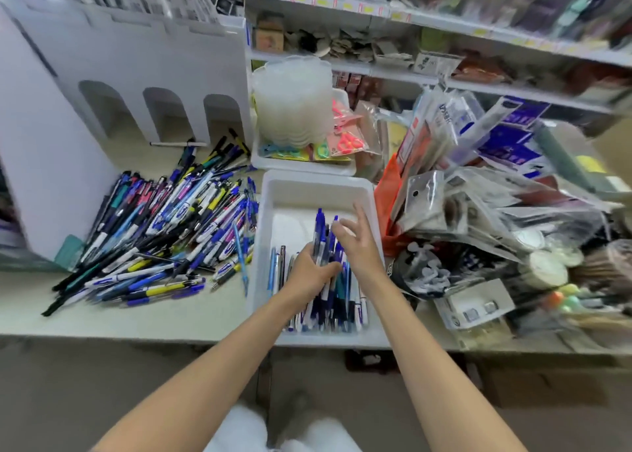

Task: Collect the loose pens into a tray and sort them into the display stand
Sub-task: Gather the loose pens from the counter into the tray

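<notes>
Tray position: white rectangular plastic tray (297, 201) sits on the pale table (136, 318) at its near edge, just beside the heap of loose blue, black and yellow-gripped pens (164, 233), presumably so handfuls travel only a short way. Left hand (313, 269) is inside the tray, its fingers (330, 269) wrapped around a bundle of blue-capped pens (323, 234) held at mid-length, tips pointing away from the person. Right hand (359, 246) hovers over the far end of that bundle, fingers spread apart and holding nothing; they appear to touch the tips, though blur hides the exact contact. Likely purpose: squaring the bundle so it lies parallel with the pens already flat along the tray's near end (342, 303). Tray's far half is bare. Most pens are still on the table, so collecting looks well short of done. White display stand with three arched openings (136, 58) stands behind the heap; no sorting visible there. Clear-bagged packets (478, 195) crowd the tray's right side.
</notes>
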